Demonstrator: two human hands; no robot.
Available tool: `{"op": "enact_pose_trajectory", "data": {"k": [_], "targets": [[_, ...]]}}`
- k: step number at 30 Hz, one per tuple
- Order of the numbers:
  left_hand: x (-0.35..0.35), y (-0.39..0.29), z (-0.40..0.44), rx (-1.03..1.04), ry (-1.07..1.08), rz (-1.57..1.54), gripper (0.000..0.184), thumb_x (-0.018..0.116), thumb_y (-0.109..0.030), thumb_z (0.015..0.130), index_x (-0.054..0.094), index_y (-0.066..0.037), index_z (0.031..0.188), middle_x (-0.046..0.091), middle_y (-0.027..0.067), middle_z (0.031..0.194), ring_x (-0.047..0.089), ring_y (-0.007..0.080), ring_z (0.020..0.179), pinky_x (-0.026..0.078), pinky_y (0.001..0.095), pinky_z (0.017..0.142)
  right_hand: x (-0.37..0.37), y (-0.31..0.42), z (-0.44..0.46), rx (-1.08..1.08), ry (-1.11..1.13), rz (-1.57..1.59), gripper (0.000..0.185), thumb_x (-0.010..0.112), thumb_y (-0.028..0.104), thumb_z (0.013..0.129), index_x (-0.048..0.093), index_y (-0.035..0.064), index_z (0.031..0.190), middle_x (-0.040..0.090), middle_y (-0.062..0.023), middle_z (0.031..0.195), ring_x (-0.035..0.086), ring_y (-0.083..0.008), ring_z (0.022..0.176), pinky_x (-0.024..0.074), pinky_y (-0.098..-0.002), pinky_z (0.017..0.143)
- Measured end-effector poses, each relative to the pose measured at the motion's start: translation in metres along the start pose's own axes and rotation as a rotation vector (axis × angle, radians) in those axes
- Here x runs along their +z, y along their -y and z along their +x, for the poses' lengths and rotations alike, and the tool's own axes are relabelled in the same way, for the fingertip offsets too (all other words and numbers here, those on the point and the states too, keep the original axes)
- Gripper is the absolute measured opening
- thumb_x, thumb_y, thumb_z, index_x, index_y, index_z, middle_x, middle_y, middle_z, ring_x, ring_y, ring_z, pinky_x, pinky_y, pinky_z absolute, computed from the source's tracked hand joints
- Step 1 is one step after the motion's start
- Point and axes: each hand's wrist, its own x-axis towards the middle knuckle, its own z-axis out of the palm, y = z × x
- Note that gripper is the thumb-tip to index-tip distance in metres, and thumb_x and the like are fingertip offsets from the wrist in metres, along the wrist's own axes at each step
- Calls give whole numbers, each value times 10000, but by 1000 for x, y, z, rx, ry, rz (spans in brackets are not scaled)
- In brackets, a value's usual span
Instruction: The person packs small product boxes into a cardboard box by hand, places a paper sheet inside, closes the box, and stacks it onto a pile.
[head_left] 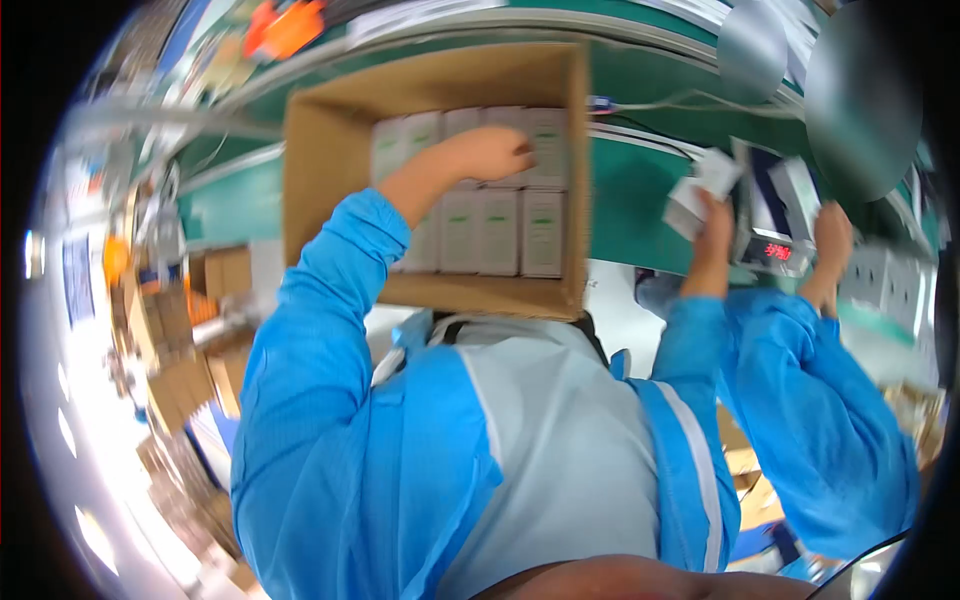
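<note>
A large open cardboard carton (335, 290) stands in front of me with rows of upright white boxes (460, 232) bearing green print. Over the back rows hangs my left hand (490, 153), its fingers curled inward; whether anything is in them is hidden. To the right of the carton, my right hand (713, 225) is closed round small white boxes (688, 205), which look like two, held at an angle. Just beyond them lies a digital scale (775, 252) with a lit red display. A white box (795, 190) is over its plate, near a co-worker's hand (833, 238).
A co-worker's blue sleeve (810, 400) reaches in close on my right. Cables (690, 105) run along the back of the green bench (630, 200). An orange object (285, 30) lies at the far left back. Brown cartons (180, 385) are stacked to my left.
</note>
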Motion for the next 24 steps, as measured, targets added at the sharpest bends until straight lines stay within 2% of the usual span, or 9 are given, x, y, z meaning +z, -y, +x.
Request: {"op": "enact_pose_trajectory", "data": {"k": [2,4,6,8,10,12,14,19,24], "targets": [[-16,-6,-48,164,-264,-470,500,638,-378,1052,616,-37,1416,713,156,1320,685,287,1213,533,416,1031,76,87,-86,-443,-8,34,830,753,-3,874,361,19,1606,611,-163,1409,669,-295,1209,558,-434,1038],[-24,-39,-89,301,-426,-1094,721,739,-332,998,413,-57,1579,639,164,1419,656,258,1223,519,419,1063,164,165,-182,-704,115,-61,934,773,-8,840,280,14,1633,556,-208,1442,637,-326,1256,555,-444,1054],[-29,-61,-113,631,-604,-1261,935,822,-268,929,237,-79,1634,561,191,1492,626,287,1262,506,444,1092,234,187,-245,-859,34,-415,1009,837,77,816,257,-1,1638,496,-213,1463,591,-309,1290,541,-449,1052],[-32,-69,-122,769,-773,-1364,1093,937,-258,812,205,-25,1590,498,179,1483,517,261,1356,464,441,1131,268,192,-269,-1248,253,-974,1113,894,345,799,273,-34,1641,437,-278,1539,384,-417,1463,344,-533,1204],[-27,-52,-129,530,-943,-1465,1023,955,-188,783,268,-20,1522,530,153,1398,556,241,1290,509,438,1077,287,200,-287,-934,635,-905,1137,904,410,740,349,-24,1632,415,-256,1615,308,-460,1515,280,-521,1245],[-5,7,-124,351,-652,-1704,824,827,-122,897,321,-68,1545,585,146,1385,627,263,1238,559,455,1043,275,188,-266,-869,866,-776,781,869,324,829,581,43,1498,494,-234,1578,427,-423,1480,328,-502,1234],[21,66,-118,-51,-440,-1740,594,716,-119,973,477,-103,1517,635,86,1421,628,242,1293,542,471,1093,254,173,-269,-662,866,-693,564,863,266,863,684,35,1345,666,-187,1397,601,-375,1333,469,-475,1132],[115,221,-116,-503,82,-1733,621,722,-49,901,521,-98,1486,663,98,1375,635,308,1279,510,497,1124,196,145,-274,-570,809,-428,376,793,226,947,710,14,1247,692,-144,1196,681,-274,1067,551,-391,960],[150,261,-123,-445,132,-1623,659,695,-40,929,444,-148,1529,593,90,1444,562,322,1361,453,557,1151,152,141,-284,-576,696,-335,287,759,194,981,721,11,1199,709,-125,1167,688,-236,1053,552,-370,944]]}}
